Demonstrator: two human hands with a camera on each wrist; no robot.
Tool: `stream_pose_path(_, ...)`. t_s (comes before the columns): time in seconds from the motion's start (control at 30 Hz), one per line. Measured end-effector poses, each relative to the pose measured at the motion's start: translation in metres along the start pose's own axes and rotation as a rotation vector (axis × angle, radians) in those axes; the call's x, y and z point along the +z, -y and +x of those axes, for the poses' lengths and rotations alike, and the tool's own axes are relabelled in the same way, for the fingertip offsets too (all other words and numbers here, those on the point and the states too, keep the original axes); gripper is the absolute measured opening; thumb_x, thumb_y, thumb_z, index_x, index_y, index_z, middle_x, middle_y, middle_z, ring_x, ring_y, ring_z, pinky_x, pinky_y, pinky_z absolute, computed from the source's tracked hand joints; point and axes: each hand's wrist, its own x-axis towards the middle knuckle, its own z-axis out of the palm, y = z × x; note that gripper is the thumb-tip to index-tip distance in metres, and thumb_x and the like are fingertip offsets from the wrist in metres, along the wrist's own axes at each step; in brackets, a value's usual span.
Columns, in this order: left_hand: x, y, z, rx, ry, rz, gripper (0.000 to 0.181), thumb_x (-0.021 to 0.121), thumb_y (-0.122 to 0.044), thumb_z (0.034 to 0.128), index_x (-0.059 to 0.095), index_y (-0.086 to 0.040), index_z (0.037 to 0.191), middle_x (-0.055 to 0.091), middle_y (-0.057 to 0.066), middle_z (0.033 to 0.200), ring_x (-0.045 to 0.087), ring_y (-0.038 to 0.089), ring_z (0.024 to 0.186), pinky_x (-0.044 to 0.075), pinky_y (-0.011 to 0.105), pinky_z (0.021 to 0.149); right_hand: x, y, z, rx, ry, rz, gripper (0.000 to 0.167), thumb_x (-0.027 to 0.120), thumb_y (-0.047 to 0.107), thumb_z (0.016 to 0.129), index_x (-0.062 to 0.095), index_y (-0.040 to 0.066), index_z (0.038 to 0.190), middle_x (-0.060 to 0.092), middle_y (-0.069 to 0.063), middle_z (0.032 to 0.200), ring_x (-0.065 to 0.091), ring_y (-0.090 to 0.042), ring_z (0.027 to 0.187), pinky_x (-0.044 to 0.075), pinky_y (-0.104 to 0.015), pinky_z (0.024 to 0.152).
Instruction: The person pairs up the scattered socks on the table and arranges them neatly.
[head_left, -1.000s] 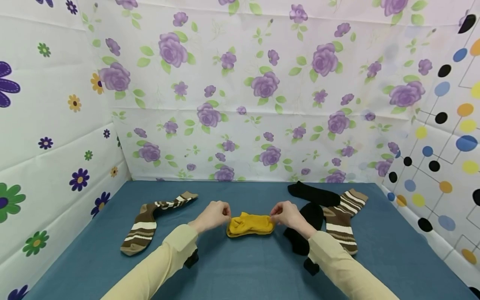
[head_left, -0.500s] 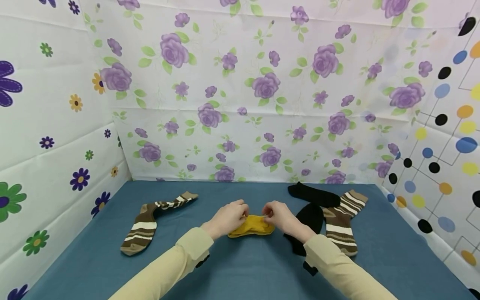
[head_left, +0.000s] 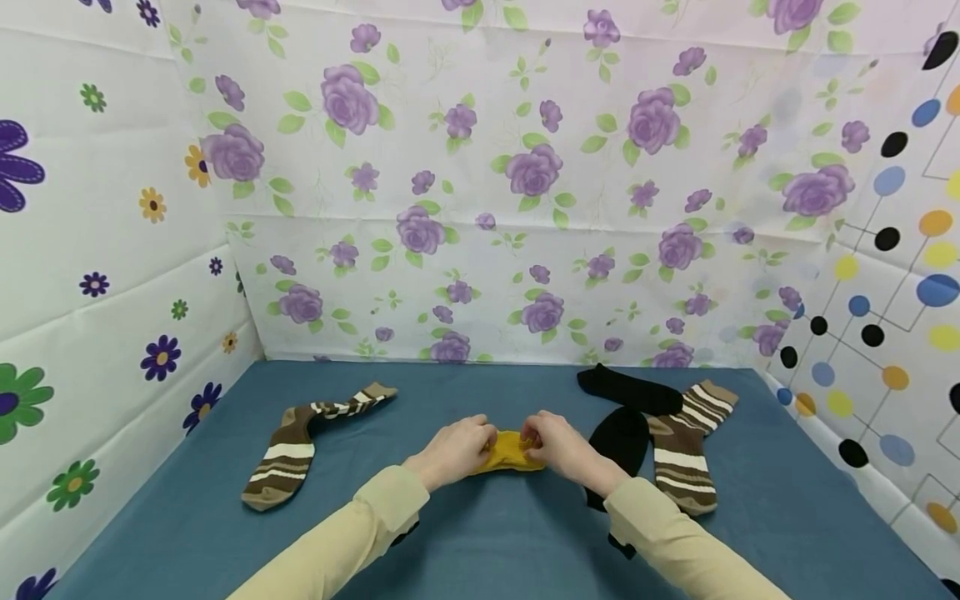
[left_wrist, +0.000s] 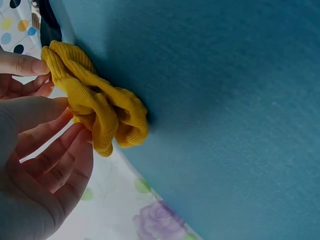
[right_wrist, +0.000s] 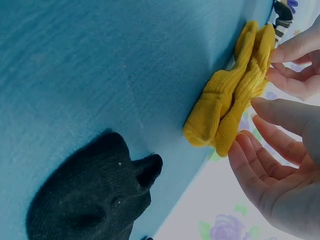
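Yellow socks (head_left: 510, 452) lie bunched together at the middle of the blue table. My left hand (head_left: 454, 452) pinches their left end between thumb and fingers; in the left wrist view that hand (left_wrist: 47, 155) grips the ribbed yellow fabric (left_wrist: 95, 105). On the other end my right hand (head_left: 561, 450) pinches the fabric. The right wrist view shows this hand (right_wrist: 280, 155) with thumb and fingers at the edge of two layered yellow socks (right_wrist: 230, 95), the other hand holding farther along.
A brown striped sock (head_left: 281, 462) lies at the left of the table (head_left: 480, 550). Right of my right hand are black socks (head_left: 628, 389) and another brown striped sock (head_left: 681, 462). Patterned cloth walls (head_left: 480, 167) stand behind and at both sides.
Both hands have moved inward from the two ends of the yellow socks, closer together, and cover more of them. The other socks have not moved.
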Motion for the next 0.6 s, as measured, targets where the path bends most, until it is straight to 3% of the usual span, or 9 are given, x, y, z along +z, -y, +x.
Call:
stream_pose_path(0.4, 0.010, 0.006, -0.004, 0.001, 0.012, 0.024, 0.003, 0.064, -0.009, 0.0842, 0.061, -0.008, 0.086, 0.046, -0.001, 0.076, 0.044, 0.013, 0.065, 0.042, 0.022, 0.059, 0.008, 0.000, -0.001, -0.002, 0.048, -0.054, 0.017, 0.071, 0.004, 0.077, 0.062, 0.003, 0.091, 0.050, -0.003, 0.081, 0.048, -0.014, 0.069, 0.045, -0.028, 0.062)
stream_pose_path(0.6, 0.011, 0.004, -0.005, -0.014, 0.032, 0.038, 0.003, 0.063, -0.010, 0.0851, 0.061, -0.007, 0.086, 0.045, -0.001, 0.077, 0.044, 0.013, 0.067, 0.042, 0.023, 0.060, 0.010, -0.001, -0.002, -0.053, 0.064, -0.106, 0.016, 0.071, 0.003, 0.077, 0.062, 0.003, 0.090, 0.049, -0.003, 0.079, 0.045, -0.015, 0.068, 0.043, -0.029, 0.061)
